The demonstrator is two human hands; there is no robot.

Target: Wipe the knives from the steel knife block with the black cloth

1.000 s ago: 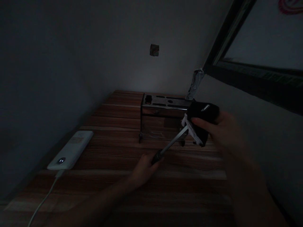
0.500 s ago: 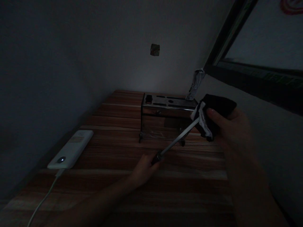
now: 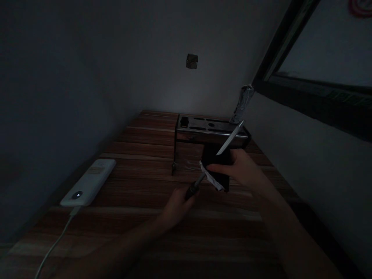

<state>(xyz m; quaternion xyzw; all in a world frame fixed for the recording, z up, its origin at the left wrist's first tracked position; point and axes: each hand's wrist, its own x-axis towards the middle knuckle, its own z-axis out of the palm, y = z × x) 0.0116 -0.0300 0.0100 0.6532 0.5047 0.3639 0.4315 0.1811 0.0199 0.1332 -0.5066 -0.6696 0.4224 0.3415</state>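
Observation:
The scene is very dark. My left hand [image 3: 176, 205] is closed round the black handle of a knife [image 3: 229, 142] whose blade slants up to the right over a wooden table [image 3: 139, 232]. My right hand [image 3: 242, 168] is closed on a dark cloth [image 3: 216, 164] with a pale edge, folded round the blade close to the handle. The blade tip shows above the cloth. Just behind stands a shiny metal knife holder [image 3: 207, 131] with slots in its top.
A white power bank [image 3: 88, 182] with a lit dot and a pale cable lies at the table's left edge. Walls close in on the left and back. A dark-framed window [image 3: 293, 83] runs along the right wall.
My right hand has slid the cloth down the blade from its tip towards the handle, baring the tip. The left hand has held still.

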